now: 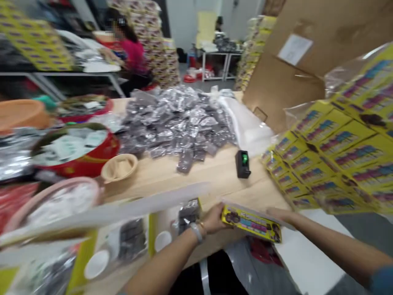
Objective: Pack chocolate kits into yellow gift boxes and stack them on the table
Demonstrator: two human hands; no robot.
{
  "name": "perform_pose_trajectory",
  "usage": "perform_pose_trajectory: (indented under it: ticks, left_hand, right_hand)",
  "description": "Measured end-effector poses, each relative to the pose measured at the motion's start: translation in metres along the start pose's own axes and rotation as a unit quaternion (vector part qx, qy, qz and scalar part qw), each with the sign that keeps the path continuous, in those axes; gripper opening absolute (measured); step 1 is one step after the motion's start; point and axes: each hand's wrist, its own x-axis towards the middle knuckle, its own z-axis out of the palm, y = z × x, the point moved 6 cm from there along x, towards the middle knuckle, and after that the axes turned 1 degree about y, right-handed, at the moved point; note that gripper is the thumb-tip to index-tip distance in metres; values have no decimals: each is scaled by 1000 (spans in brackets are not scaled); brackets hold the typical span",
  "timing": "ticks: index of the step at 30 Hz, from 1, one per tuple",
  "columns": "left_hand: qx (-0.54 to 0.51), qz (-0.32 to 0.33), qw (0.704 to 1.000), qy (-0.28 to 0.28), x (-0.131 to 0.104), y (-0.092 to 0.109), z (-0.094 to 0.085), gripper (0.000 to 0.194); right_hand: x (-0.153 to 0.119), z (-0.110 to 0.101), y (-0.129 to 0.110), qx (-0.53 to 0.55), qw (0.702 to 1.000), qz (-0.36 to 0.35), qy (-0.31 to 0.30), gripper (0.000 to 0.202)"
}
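My left hand [213, 219], with a bracelet at its wrist, grips the left end of a yellow printed cardboard box [251, 223]. My right hand [281, 214] is at the box's right far side, against its pale flap; part of its fingers is hidden behind that flap. The box is tilted above the table's near edge. Left of my left hand stand open yellow boxes with grey block packets [132, 239] and white cups [97, 264] inside. Another dark packet [188, 215] sits in the box closest to my left wrist. Their raised white lids [123, 211] are blurred.
A heap of grey packets [181, 119] covers the table's far part. A black tape dispenser [242, 164] stands before me. Left are a red tub [82, 159], a small beige basket [119, 168] and a pink basin [95, 188]. Wrapped yellow boxes [331, 151] rise at right. A person [133, 53] sits behind.
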Motion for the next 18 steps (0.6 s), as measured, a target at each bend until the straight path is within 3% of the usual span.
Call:
perform_pose_trajectory:
  ticks: [3, 6, 9, 14, 16, 18]
  left_hand:
    - [-157, -75, 983, -51, 16, -33, 8, 66]
    - [-223, -69, 970, -73, 17, -35, 11, 66]
    - [-233, -95, 965, -76, 15, -31, 9, 64]
    - [-202, -89, 971, -89, 17, -29, 4, 61]
    - [-158, -69, 979, -106, 17, -26, 4, 62]
    - [-22, -37, 992, -122, 17, -19, 8, 62]
  right_hand:
    - [16, -3, -61, 5, 984, -175, -22, 31]
    - [31, 12, -107, -7, 945, -316, -77, 26]
    - [34, 19, -116, 25, 927, -354, -121, 21]
    - [31, 3, -109, 2, 927, -360, -106, 23]
    - [28, 9, -111, -61, 923, -366, -101, 27]
    - [24, 26, -111, -177, 906, -381, -59, 29]
